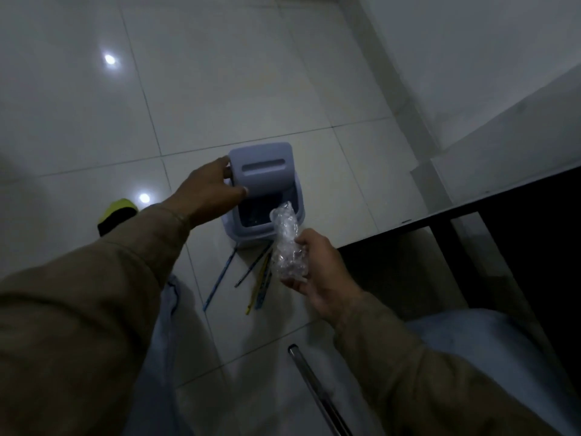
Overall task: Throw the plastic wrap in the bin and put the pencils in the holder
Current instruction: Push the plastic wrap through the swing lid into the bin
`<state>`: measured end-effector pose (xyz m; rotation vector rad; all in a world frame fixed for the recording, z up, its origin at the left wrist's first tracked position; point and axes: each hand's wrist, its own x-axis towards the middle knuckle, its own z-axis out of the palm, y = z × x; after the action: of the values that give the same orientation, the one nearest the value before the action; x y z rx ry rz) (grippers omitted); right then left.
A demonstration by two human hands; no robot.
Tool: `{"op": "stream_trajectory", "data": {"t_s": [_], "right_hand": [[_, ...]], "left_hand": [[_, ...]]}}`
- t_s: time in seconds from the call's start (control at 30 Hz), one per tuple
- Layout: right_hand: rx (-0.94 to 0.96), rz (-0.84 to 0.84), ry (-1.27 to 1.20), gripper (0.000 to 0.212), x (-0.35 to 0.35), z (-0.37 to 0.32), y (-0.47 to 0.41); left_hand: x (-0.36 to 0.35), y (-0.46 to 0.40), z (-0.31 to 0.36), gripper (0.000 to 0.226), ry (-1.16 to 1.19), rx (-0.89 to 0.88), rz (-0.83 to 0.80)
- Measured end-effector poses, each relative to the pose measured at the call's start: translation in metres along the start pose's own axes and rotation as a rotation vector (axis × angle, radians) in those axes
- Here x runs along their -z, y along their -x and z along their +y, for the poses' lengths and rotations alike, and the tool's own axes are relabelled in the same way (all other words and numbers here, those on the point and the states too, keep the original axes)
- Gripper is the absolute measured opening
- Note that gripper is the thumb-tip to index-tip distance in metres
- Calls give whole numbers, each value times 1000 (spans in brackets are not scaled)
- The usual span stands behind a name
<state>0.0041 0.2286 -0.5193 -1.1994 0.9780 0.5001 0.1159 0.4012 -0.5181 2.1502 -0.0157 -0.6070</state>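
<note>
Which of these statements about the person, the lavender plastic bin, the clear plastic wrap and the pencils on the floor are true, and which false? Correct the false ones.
1. The left hand holds the lid of the lavender plastic bin tilted open. True.
2. The crumpled clear plastic wrap already lies inside the bin. False: the right hand holds it, just above the bin's opening.
3. The thin blue and yellow pencils lie on the pale tiled floor beside the bin. True.
4. The right hand grips a pencil. False: it grips only the wrap.
5. The bin stands on the dark table. False: it stands on the floor, beside the table.
</note>
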Motion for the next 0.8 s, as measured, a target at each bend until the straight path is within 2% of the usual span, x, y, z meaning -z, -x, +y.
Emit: {"op": "stream_trajectory", "data": {"t_s": [0.1, 0.23, 0.4, 0.57, 0.73, 0.8], "right_hand": [[-34, -25, -29, 35, -13, -15, -11], [-65, -86, -121, 22, -28, -39, -26], [-125, -39, -137, 26, -42, -52, -49], [-148, -48, -256, 24, -45, -54, -61], [-112, -50, -398, 47, -40, -51, -68], [-101, -76, -413, 49, -37, -49, -67]], "left_hand": [[1, -1, -1, 67, 14, 1, 1], [4, -4, -4, 65, 47, -1, -13], [6, -8, -8, 67, 79, 2, -3], [7, -8, -9, 63, 91, -29, -17], [5, -7, -8, 62, 113, -37, -13], [4, -5, -9, 64, 104, -40, -18]]}}
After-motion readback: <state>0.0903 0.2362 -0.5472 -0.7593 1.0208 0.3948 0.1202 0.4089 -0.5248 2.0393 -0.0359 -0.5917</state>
